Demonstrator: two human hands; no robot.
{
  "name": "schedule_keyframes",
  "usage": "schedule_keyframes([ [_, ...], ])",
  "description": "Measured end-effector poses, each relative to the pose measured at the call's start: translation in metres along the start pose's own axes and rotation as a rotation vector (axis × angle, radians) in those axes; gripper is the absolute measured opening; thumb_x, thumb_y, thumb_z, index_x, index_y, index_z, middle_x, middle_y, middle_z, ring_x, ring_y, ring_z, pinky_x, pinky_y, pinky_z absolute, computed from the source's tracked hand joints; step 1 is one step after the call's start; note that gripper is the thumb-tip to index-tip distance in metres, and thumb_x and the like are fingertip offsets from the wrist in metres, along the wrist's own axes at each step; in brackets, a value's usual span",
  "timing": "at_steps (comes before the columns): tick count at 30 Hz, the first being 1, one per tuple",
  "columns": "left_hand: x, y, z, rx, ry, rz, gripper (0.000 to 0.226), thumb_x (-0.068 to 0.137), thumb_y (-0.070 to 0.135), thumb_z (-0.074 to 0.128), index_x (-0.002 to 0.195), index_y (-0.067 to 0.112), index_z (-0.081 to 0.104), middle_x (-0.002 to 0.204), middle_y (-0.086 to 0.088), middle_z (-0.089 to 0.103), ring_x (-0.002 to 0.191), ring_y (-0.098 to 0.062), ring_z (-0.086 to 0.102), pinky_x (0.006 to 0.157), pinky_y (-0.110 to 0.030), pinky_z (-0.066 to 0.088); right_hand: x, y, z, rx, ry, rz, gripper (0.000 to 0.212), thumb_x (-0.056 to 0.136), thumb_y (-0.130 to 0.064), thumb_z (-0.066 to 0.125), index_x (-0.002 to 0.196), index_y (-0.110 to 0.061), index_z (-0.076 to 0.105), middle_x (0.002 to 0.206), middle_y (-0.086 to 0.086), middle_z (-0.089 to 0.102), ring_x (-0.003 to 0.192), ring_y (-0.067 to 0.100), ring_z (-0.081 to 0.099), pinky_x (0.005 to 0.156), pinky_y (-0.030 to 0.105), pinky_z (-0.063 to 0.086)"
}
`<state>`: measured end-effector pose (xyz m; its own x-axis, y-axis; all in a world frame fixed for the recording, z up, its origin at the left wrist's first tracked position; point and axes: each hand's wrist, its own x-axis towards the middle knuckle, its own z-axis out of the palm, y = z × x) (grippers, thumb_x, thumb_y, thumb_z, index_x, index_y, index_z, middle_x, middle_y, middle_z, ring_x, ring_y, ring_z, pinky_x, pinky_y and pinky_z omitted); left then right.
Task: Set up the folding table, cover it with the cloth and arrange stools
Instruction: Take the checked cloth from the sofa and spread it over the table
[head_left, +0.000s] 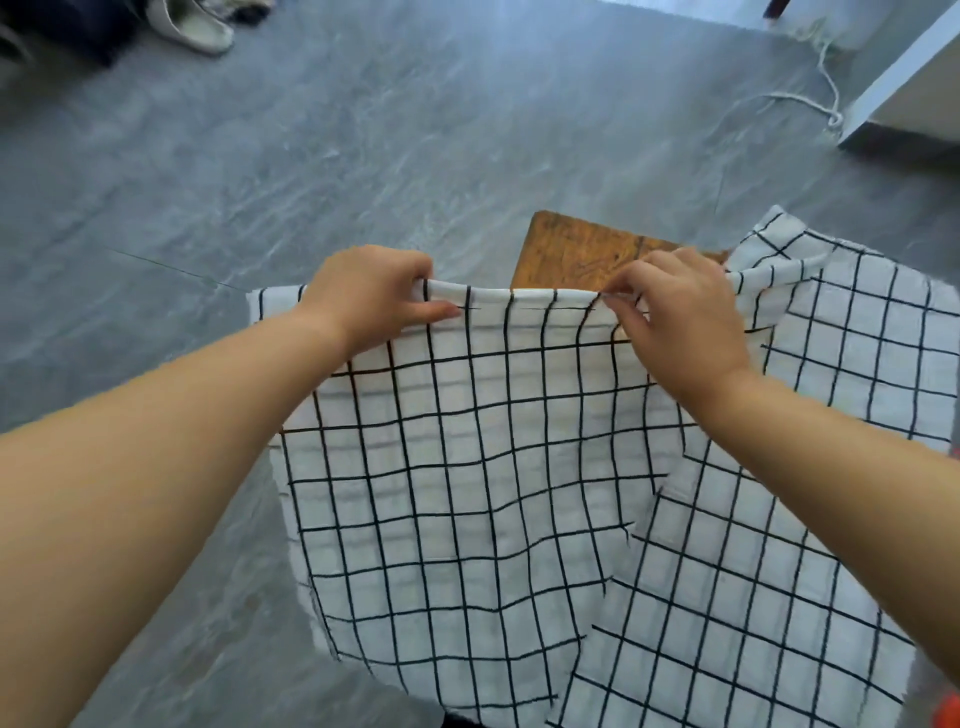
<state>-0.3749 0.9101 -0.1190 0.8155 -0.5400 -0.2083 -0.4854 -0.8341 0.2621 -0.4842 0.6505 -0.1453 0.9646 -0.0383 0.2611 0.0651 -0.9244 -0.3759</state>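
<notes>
- I see left hand (371, 296) and right hand (680, 317) both pinching the folded far edge of the checked cloth (467, 467).
- Wooden tabletop (576, 254) mostly hidden beneath; only far corner shows.

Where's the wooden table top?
Head view, right of centre: the wooden table top pokes out beyond the checked cloth, just past the right hand.

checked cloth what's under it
A brown wooden tabletop pokes out past the far edge of the checked cloth, between the left hand and right hand, which both grip that edge. The rest of the tabletop and anything else beneath is covered, so it cannot be seen.
</notes>
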Motion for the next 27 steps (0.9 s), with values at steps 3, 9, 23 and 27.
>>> schedule_keyframes([
  [3,0.018,-0.012,-0.008,0.014,0.031,0.015,0.044,0.079,0.057,0.061,0.077,0.013,0.053,0.066,0.001,0.048,0.071,-0.026,0.046,0.057,-0.033,0.029,0.022,-0.001,0.005,-0.021,-0.003,0.013,0.018,0.089,-0.024,0.053,0.086,-0.010,0.064,0.084,0.006,0.063,0.084,0.032,0.053,0.076,0.039,0.036],
  [9,0.042,-0.047,-0.019,0.072,0.063,-0.053,0.047,0.080,0.055,0.061,0.063,0.016,0.041,0.058,0.001,0.044,0.064,-0.029,0.045,0.052,-0.034,0.033,0.064,-0.009,0.017,0.063,0.026,0.110,0.031,0.090,-0.021,0.053,0.120,-0.014,0.057,0.119,0.007,0.056,0.112,0.028,0.047,0.096,0.038,0.037],
  [23,0.046,-0.069,0.012,0.226,0.040,-0.160,0.050,0.086,0.051,0.057,0.061,0.014,0.034,0.060,-0.005,0.043,0.062,-0.029,0.044,0.048,-0.031,0.022,-0.054,0.025,0.040,0.189,-0.382,0.498,0.077,0.095,-0.037,0.047,0.150,-0.026,-0.004,0.157,-0.008,-0.014,0.142,0.007,0.008,0.094,0.025,0.038],
  [27,0.041,-0.076,0.012,0.218,0.044,-0.209,0.050,0.086,0.052,0.056,0.062,0.014,0.035,0.061,-0.008,0.043,0.062,-0.029,0.043,0.049,-0.032,0.023,-0.053,0.024,0.042,0.297,-0.310,0.578,0.074,0.097,-0.037,0.043,0.150,-0.023,-0.006,0.158,-0.008,-0.009,0.141,0.004,0.008,0.102,0.027,0.030],
])
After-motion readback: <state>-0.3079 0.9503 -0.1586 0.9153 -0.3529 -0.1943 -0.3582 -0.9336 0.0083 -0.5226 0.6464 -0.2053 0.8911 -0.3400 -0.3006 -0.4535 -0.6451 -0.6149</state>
